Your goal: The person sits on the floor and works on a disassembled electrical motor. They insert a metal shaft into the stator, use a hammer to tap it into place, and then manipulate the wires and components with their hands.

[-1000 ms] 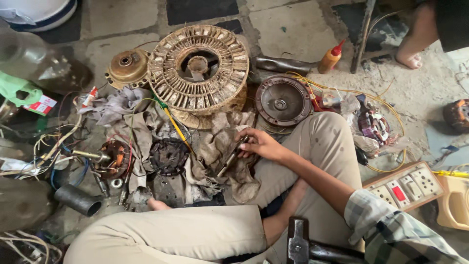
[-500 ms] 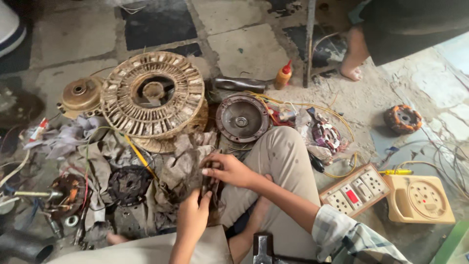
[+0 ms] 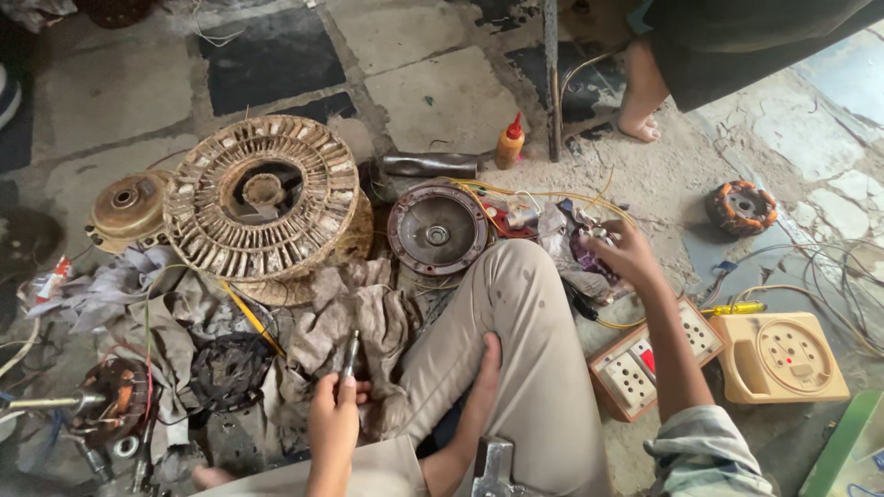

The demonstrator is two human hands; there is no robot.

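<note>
My left hand (image 3: 333,421) is low in the middle, shut around a short dark metal shaft (image 3: 350,354) that stands upright over greasy rags (image 3: 364,313). My right hand (image 3: 628,253) is stretched out past my bent knee in beige trousers (image 3: 525,322). Its fingers curl into a heap of wires and plastic scraps (image 3: 566,230). Whether it grips anything there is hidden.
A large ribbed round stator (image 3: 262,198), a rusty round cover (image 3: 129,210) and a reddish motor cover (image 3: 437,228) lie ahead. To the right are a socket board (image 3: 658,354), beige socket box (image 3: 783,359), yellow screwdriver (image 3: 737,308) and copper-wound coil (image 3: 741,207). Another person's bare foot (image 3: 640,115) is near a metal pole (image 3: 551,83).
My right hand left the shaft and swung right to the wire heap. My left hand came up and now holds the shaft alone. The view shifted right.
</note>
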